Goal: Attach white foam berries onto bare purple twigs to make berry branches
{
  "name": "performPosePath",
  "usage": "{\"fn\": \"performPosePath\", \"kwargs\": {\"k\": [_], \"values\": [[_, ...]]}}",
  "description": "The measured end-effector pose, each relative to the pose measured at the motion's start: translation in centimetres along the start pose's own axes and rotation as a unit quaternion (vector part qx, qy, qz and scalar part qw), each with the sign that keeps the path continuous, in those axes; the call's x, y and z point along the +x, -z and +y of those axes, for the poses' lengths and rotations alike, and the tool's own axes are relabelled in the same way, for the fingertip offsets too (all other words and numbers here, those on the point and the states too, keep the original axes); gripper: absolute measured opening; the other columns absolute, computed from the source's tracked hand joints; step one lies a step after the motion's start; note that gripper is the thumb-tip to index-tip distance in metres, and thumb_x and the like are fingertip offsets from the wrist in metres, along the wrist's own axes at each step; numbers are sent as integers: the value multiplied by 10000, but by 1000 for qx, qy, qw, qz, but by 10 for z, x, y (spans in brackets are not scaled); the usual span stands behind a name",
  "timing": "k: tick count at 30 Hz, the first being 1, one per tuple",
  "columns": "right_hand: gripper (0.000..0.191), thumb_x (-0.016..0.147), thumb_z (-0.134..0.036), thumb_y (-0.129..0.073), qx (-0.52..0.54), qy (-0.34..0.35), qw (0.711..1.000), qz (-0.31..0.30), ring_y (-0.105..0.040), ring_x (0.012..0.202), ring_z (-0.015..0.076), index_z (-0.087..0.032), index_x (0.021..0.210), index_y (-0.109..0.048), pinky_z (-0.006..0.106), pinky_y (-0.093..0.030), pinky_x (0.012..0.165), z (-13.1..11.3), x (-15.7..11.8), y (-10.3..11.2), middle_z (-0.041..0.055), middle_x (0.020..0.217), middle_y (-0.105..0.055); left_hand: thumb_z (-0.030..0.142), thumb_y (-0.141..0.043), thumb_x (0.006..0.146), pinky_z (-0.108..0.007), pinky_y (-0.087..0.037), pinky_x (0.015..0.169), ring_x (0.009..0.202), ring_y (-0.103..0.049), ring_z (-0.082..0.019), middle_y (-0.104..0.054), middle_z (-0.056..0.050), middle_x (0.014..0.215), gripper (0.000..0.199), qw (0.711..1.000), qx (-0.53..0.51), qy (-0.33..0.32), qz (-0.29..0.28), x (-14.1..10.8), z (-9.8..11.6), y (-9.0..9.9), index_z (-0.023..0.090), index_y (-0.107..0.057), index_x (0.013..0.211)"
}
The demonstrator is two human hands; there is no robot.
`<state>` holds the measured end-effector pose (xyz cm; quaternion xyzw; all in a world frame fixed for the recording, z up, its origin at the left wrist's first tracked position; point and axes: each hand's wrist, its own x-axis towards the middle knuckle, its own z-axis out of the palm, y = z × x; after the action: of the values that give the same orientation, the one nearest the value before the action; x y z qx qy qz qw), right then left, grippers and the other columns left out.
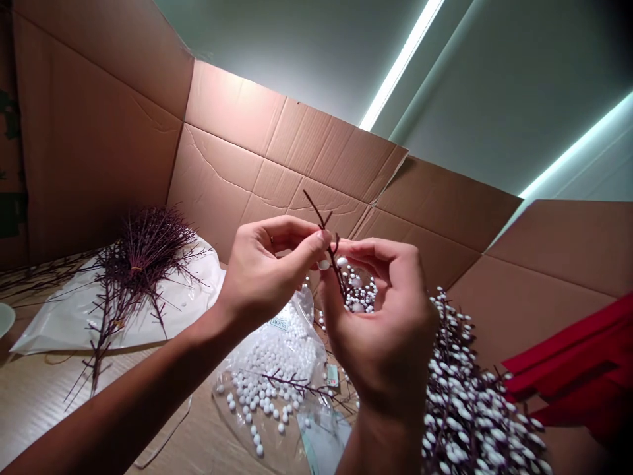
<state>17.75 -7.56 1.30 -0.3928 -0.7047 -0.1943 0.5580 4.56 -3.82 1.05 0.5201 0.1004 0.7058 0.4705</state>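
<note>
My left hand (270,267) pinches a thin dark twig (314,210) near its upper part, thumb against fingertips. Around the same twig, lower down, the fingers and thumb of my right hand (383,303) are closed. White balls (342,262) show at the twig between the two hands. Below the hands, a clear plastic bag (297,316) lies with many small white balls (267,389) in and around it. A bare dark twig (291,381) rests across them.
A bundle of dark bare twigs (148,251) lies on a white plastic bag (198,300) at left. Branches with white balls (459,396) fill the lower right, beside red material (578,356). Cardboard walls (222,165) stand behind the wooden table (173,439).
</note>
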Motion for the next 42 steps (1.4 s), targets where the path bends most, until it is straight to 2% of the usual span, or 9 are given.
{"fn": "performPosePath", "kwargs": {"k": [3, 6, 9, 14, 19, 24, 28, 33, 42], "values": [[251, 889, -194, -723, -10, 30, 1000, -2, -718, 992, 241, -214, 1115, -616, 411, -580, 895, -3, 1, -6, 64, 1071, -727, 339, -883, 724, -208, -415, 453, 542, -555, -94, -678, -25, 656, 258, 998, -38, 57, 7, 3, 3, 2, 127, -737, 751], [134, 916, -215, -705, -47, 39, 998, 0, -726, 942, 241, -220, 1046, -670, 410, -578, 874, -6, 2, -6, 59, 1021, -753, 335, -892, 702, -204, -393, 462, 554, -528, -87, -656, -18, 653, 267, 996, -43, 74, 7, 3, 6, 3, 123, -733, 735], [126, 929, -243, -693, -42, 14, 999, 4, -738, 944, 247, -225, 1054, -693, 417, -590, 877, -6, 0, -5, 64, 1014, -764, 365, -887, 712, -213, -390, 484, 565, -512, -84, -667, -26, 685, 279, 997, -35, 67, -5, 3, 7, 4, 133, -731, 723], [130, 914, -277, -713, 36, -63, 997, 18, -763, 905, 232, -209, 1024, -703, 388, -623, 819, -2, -3, -6, 65, 1018, -769, 466, -772, 843, -214, -414, 485, 640, -595, -117, -714, -56, 782, 308, 998, -38, 49, -21, 3, 4, 4, 159, -760, 824], [105, 890, -269, -749, 120, -122, 985, 29, -779, 805, 179, -197, 955, -708, 240, -617, 644, 1, -1, -5, 59, 953, -789, 350, -832, 806, -228, -513, 557, 713, -692, -149, -759, -64, 830, 224, 999, 27, -13, -24, 3, -3, 1, 158, -763, 896], [128, 858, -285, -782, 99, -132, 986, 28, -757, 711, 158, -190, 928, -730, 201, -585, 549, 2, 0, -2, 58, 896, -790, 251, -827, 803, -227, -560, 609, 749, -723, -158, -773, -66, 807, 134, 998, 42, -12, -39, 1, -6, -1, 143, -768, 857], [151, 866, -319, -772, 78, -131, 988, 26, -748, 719, 171, -188, 937, -748, 223, -579, 546, 7, 0, 0, 71, 906, -789, 203, -822, 795, -222, -570, 603, 736, -729, -155, -787, -73, 818, 97, 998, 50, -17, -40, -1, -6, -2, 134, -781, 849], [136, 901, -321, -731, 85, -140, 986, -5, -749, 763, 184, -189, 928, -745, 282, -613, 681, 15, 0, 5, 66, 906, -783, 222, -840, 772, -231, -553, 526, 661, -721, -161, -799, -101, 813, 134, 998, 41, 15, -47, -2, -11, -4, 116, -794, 841], [57, 876, -266, -746, 90, -168, 981, -32, -724, 709, 164, -209, 870, -741, 265, -584, 636, 22, 2, 16, 23, 851, -772, 237, -851, 773, -238, -572, 581, 711, -735, -168, -804, -90, 825, 114, 993, 95, 36, -66, -4, -17, -8, 140, -803, 808]]}}
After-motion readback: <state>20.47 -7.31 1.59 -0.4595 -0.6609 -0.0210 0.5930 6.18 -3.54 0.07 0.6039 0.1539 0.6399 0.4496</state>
